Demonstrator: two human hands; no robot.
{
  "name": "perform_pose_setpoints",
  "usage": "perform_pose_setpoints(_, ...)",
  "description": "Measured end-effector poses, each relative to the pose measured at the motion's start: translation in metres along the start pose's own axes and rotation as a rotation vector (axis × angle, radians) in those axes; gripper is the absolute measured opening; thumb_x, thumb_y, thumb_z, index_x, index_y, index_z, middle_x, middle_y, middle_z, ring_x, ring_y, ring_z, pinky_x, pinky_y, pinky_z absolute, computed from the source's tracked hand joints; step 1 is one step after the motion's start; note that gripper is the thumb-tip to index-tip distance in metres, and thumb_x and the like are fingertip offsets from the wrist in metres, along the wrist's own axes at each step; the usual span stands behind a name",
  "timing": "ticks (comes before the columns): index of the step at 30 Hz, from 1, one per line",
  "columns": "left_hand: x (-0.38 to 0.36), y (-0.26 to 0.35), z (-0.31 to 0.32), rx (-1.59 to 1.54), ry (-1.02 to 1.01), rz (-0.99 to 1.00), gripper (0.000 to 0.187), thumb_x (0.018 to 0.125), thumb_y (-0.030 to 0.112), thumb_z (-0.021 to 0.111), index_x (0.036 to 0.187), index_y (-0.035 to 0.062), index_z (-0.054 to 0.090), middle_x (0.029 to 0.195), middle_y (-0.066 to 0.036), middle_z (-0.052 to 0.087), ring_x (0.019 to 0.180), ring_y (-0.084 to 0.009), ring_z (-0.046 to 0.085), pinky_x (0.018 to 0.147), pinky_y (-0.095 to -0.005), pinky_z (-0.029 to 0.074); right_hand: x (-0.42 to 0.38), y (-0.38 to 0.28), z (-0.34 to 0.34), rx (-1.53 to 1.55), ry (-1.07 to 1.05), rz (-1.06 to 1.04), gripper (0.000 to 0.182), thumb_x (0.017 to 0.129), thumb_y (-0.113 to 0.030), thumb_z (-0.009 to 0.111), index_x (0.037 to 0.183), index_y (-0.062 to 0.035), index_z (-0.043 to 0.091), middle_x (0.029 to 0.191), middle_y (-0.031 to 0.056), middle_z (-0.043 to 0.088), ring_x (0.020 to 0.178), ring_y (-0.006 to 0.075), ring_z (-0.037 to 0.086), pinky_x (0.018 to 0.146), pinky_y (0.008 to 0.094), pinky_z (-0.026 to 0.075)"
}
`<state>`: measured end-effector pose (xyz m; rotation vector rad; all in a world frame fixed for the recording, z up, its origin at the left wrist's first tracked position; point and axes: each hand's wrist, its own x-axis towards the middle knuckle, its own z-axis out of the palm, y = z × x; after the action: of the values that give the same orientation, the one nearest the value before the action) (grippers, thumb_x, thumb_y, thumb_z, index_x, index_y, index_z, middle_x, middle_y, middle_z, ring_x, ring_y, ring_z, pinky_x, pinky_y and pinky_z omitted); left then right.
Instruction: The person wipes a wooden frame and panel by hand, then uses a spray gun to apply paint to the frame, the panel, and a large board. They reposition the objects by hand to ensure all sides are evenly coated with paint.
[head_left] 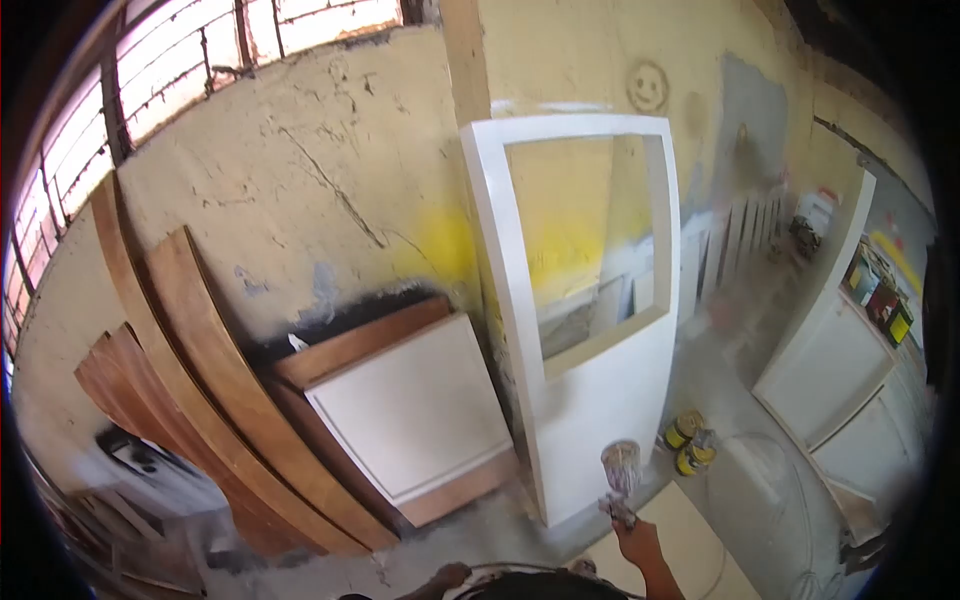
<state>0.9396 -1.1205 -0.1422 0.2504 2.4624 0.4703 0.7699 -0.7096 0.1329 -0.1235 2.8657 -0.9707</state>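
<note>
My right hand reaches out low in the view and grips a spray gun with a clear cup on top. The gun points at the lower panel of a white door frame with a large open window, which leans upright against the wall. My left hand is out of sight.
A white panel in a brown wooden frame leans left of the door. Curved brown boards stand further left. Two yellow cans sit on the floor to the right. White cabinet pieces stand at the right. A hose lies on the floor.
</note>
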Motion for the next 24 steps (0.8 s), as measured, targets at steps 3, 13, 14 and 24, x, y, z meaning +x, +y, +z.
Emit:
perform_pose_setpoints(3,-0.009,-0.008,-0.003,-0.132,0.005,-0.164,0.040,0.099,0.039,0.040,0.113,0.0151,0.068,0.115,-0.019,0.065,0.110,-0.0378,0.061,0.095,-0.0506,0.047,-0.025,-0.017,0.007,0.070,-0.067,0.034,0.037,0.088,-0.034,0.064,0.115,-0.0078,0.066,0.081,0.0259,0.067,0.080,0.0440,0.067,0.070,0.0500,0.052)
perform_pose_setpoints(13,0.010,-0.011,-0.032,-0.272,0.331,-0.259,0.032,0.092,0.036,0.054,0.094,0.0082,0.069,0.094,-0.019,0.065,0.091,-0.0351,0.064,0.077,-0.0484,0.051,-0.048,-0.062,-0.003,0.235,-0.074,-0.011,0.041,0.087,-0.026,0.067,0.124,-0.0077,0.064,0.086,0.0250,0.069,0.080,0.0397,0.069,0.069,0.0460,0.054)
perform_pose_setpoints(14,0.011,-0.008,-0.039,-0.302,0.347,-0.310,0.032,0.093,0.037,0.053,0.095,0.0082,0.069,0.095,-0.019,0.065,0.092,-0.0353,0.064,0.078,-0.0486,0.050,-0.048,-0.066,-0.003,0.236,-0.089,-0.020,0.040,0.087,-0.024,0.068,0.123,-0.0049,0.064,0.089,0.0254,0.069,0.081,0.0389,0.070,0.069,0.0456,0.054)
perform_pose_setpoints(24,0.008,0.013,-0.066,-0.435,0.530,-0.631,0.039,0.095,0.040,0.047,0.101,0.0076,0.068,0.099,-0.022,0.065,0.099,-0.0373,0.063,0.085,-0.0507,0.048,-0.023,-0.087,-0.007,0.878,0.147,-0.146,0.026,0.089,-0.005,0.062,0.114,0.0009,0.067,0.084,-0.0021,0.063,0.076,0.0081,0.056,0.070,0.0264,0.049)
